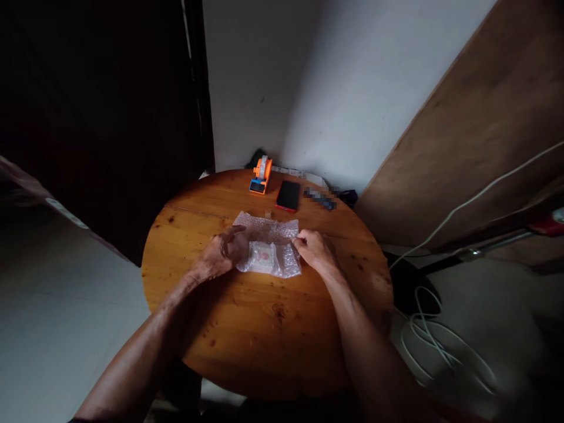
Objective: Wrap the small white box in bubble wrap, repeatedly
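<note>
A sheet of clear bubble wrap point(282, 230) lies on the round wooden table point(247, 329), partly folded over a small white item with a red mark point(263, 256). My left hand point(222, 252) rests on the wrap's left side, fingers curled and pressing it down beside the item. My right hand point(314, 247) pinches the wrap's right edge between thumb and fingers.
At the table's far edge stand an orange tape dispenser point(261, 175), a dark phone with a red rim point(288, 195) and a blurred dark object point(321, 198). A wooden board point(476, 129) leans on the wall at right. White cable point(440, 346) lies coiled on the floor.
</note>
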The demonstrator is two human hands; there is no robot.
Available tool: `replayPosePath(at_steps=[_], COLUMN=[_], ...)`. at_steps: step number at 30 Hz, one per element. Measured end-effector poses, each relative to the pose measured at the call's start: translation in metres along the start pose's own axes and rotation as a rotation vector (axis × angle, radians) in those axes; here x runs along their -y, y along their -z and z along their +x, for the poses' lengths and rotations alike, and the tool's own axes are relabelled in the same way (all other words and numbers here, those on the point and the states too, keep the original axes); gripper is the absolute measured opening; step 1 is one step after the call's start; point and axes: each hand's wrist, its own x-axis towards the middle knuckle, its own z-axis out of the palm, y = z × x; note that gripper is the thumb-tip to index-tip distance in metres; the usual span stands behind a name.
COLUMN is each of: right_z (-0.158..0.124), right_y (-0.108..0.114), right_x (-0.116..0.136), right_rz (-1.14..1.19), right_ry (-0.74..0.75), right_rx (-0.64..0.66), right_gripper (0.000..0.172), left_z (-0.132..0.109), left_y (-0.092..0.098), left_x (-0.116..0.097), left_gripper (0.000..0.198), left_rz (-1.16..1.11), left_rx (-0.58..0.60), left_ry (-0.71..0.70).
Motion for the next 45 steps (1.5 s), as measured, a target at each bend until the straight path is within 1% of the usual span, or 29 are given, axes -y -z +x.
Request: replayPosePath(at_steps=[2,3,4,5,6,7,9,10,11,12,13,14,16,18,19,21,23,26,28,30,31,32,34,37,42,45], right_z=[0.0,0.0,0.0,0.0,0.0,0.0,0.0,0.0,0.0,-0.001,-0.001,-0.002,-0.003,-0.004,-0.004,-0.003,-0.002,-0.002,-0.002,-0.003,-0.003,-0.003,-0.004,-0.005,-0.006,-0.005], right_y=[0.0,0.0,0.0,0.0,-0.001,-0.001,-0.003,-0.004,-0.005,-0.005,-0.005,-0.005,-0.003,-0.002,-0.001,-0.002,-0.003,-0.007,-0.008,-0.008,-0.008,-0.007,-0.005,-0.003,-0.005,-0.006], right_x=[0.0,0.0,0.0,-0.001,-0.001,-0.001,-0.002,-0.002,-0.003,-0.003,-0.002,-0.002,-0.002,-0.002,-0.002,-0.002,-0.003,-0.003,-0.002,-0.001,-0.001,-0.001,0.0,0.001,0.001,0.0], right_rz=[-0.014,-0.02,-0.025,-0.031,-0.037,-0.045,-0.065,-0.073,-0.08,-0.085,-0.09,-0.094,-0.098,-0.092,-0.084,-0.068,-0.067,-0.091,-0.102,-0.102,-0.1,-0.098,-0.094,-0.096,-0.135,-0.156], right_ry=[0.0,0.002,0.003,0.005,0.008,0.013,0.024,0.029,0.034,0.037,0.037,0.036,0.021,0.005,0.004,0.018,0.032,0.031,0.03,0.024,0.015,0.004,-0.016,-0.014,0.027,0.058], right_rx=[0.004,0.004,0.003,0.0,-0.004,-0.008,-0.012,-0.014,-0.016,-0.018,-0.018,-0.02,-0.03,-0.046,-0.053,-0.053,-0.049,-0.042,-0.036,-0.032,-0.034,-0.039,-0.051,-0.068,-0.073,-0.052], right_gripper=[0.022,0.022,0.021,0.02,0.019,0.019,0.019,0.019,0.019,0.02,0.02,0.02,0.019,0.018,0.018,0.017,0.015,0.012,0.012,0.014,0.017,0.02,0.025,0.027,0.018,0.015], left_z=[-0.004,-0.009,-0.015,-0.023,-0.032,-0.042,-0.061,-0.068,-0.072,-0.074,-0.073,-0.07,-0.056,-0.039,-0.03,-0.016,-0.009,-0.011,-0.019,-0.027,-0.032,-0.036,-0.044,-0.055,-0.07,-0.073], left_y=[0.004,0.008,0.014,0.021,0.028,0.034,0.046,0.049,0.051,0.05,0.049,0.045,0.036,0.025,0.019,0.01,0.003,-0.004,-0.01,-0.017,-0.022,-0.026,-0.034,-0.043,-0.051,-0.049], left_x=[-0.007,-0.013,-0.021,-0.03,-0.039,-0.049,-0.066,-0.072,-0.076,-0.079,-0.08,-0.08,-0.077,-0.071,-0.068,-0.058,-0.047,-0.03,-0.023,-0.019,-0.019,-0.02,-0.022,-0.023,-0.018,-0.015], left_gripper=[0.065,0.063,0.06,0.059,0.057,0.052,0.035,0.034,0.037,0.038,0.037,0.034,0.027,0.025,0.024,0.027,0.029,0.031,0.048,0.056,0.057,0.06,0.074,0.093,0.091,0.097], left_rz=[-0.078,-0.14,-0.191,-0.211,-0.187,-0.129,0.025,0.074,0.066,0.038,-0.002,-0.037,-0.056,0.032,0.084,0.17,0.225,0.313,0.425,0.585,0.63,0.649,0.659,0.661,0.642,0.63], left_rx=[0.002,0.024,0.075,0.181,0.319,0.469,0.714,0.752,0.768,0.752,0.699,0.624,0.418,0.225,0.162,0.102,0.11,0.212,0.228,0.098,0.059,0.046,0.051,0.074,0.062,0.067], left_ry=[-0.01,-0.017,-0.021,-0.048,-0.072,-0.07,-0.036,-0.03,-0.025,-0.024,-0.026,-0.028,-0.044,-0.087,-0.114,-0.131,-0.11,-0.088,-0.138,-0.163,-0.187,-0.225,-0.285,-0.346,-0.399,-0.409])
